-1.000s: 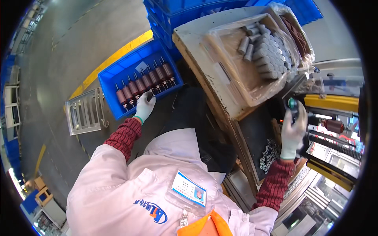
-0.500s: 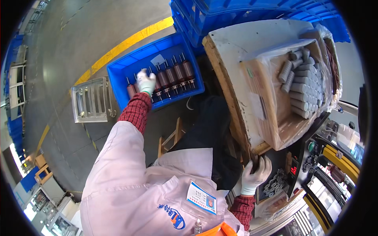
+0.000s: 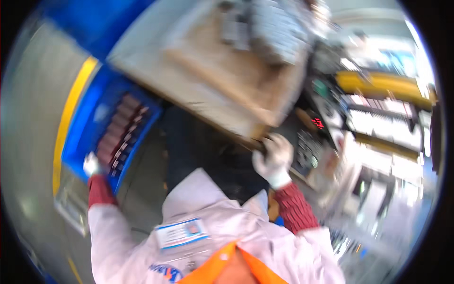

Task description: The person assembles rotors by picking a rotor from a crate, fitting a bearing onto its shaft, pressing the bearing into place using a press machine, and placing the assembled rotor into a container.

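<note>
My left hand (image 3: 92,164), in a white glove, is at the near left end of a blue crate (image 3: 75,142). It is beside a row of several brown motor armatures (image 3: 116,125) with metal shafts. Motion smears its fingers, and whether they hold anything is hidden. My right hand (image 3: 275,160), also gloved in white, is at the near corner of a wood-edged table (image 3: 189,106). Its thumb and fingers curl round that corner, where a dark patch shows between them.
On the table stands an open, plastic-lined box (image 3: 227,85) with grey cylinders (image 3: 279,28). Right of my right hand lie small metal rings (image 3: 307,149) near a red digital display (image 3: 317,123). Yellow machine beams (image 3: 383,83) are further right. A metal frame (image 3: 71,208) lies left of my left forearm.
The view has turned and is blurred, so the crate and table sit further left. My left hand has gone from among the armatures to the row's near left end. My right hand stays at the table corner.
</note>
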The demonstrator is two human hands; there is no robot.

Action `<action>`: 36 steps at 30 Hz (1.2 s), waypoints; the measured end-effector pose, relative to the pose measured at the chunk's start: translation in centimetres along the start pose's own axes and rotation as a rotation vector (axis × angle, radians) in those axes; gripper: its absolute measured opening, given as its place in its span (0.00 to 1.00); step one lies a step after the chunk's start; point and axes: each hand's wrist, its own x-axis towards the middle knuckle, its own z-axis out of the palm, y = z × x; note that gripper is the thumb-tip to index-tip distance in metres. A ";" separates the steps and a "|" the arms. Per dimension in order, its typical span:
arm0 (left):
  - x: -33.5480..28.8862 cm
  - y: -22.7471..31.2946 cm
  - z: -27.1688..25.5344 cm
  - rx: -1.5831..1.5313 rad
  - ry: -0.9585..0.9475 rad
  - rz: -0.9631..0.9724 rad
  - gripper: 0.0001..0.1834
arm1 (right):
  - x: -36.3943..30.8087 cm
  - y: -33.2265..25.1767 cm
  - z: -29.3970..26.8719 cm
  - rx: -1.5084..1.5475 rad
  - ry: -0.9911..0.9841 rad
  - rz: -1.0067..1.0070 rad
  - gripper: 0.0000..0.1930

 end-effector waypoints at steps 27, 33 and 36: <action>-56.4 58.8 1.1 -0.285 -0.801 1.460 0.09 | -7.2 16.5 -5.4 0.082 0.157 0.160 0.17; -61.7 59.4 13.4 -0.314 -0.944 1.501 0.06 | -3.5 13.2 -17.3 0.637 0.478 0.131 0.13; -62.3 59.9 14.0 -0.268 -0.912 1.600 0.08 | -2.0 12.8 -19.2 0.526 0.331 -0.035 0.13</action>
